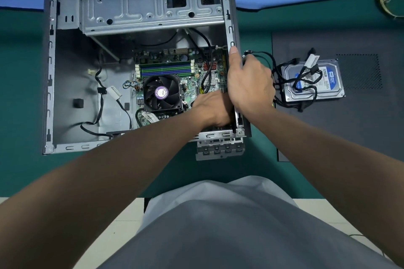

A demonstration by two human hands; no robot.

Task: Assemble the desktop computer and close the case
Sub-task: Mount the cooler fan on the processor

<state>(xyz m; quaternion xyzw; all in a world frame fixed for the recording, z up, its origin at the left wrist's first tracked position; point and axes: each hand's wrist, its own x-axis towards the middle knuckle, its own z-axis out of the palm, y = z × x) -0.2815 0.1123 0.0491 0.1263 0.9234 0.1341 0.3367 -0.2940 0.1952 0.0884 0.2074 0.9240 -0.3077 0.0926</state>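
While the case (50, 72) lies open-side-up on the green bench (21, 94), both hands work at its right wall. Left hand (213, 109) reaches inside over the near-right corner of the motherboard (196, 67). Its fingers are hidden under the other hand and the wall, so I cannot tell whether it holds anything. Right hand (249, 85) grips the case's right wall, thumb straight along the rim and fingers curled over the outside, next to black cables (284, 72). CPU fan (162, 94) sits mid-board, with RAM sticks (166, 69) just beyond it. Drive cage (153, 6) fills the far end of the case. Hard drive (328, 76) lies outside the case to the right, flat on the dark side panel (360, 120), with the cables looped over it. Side panel is off and rests flat on the bench beside the case.
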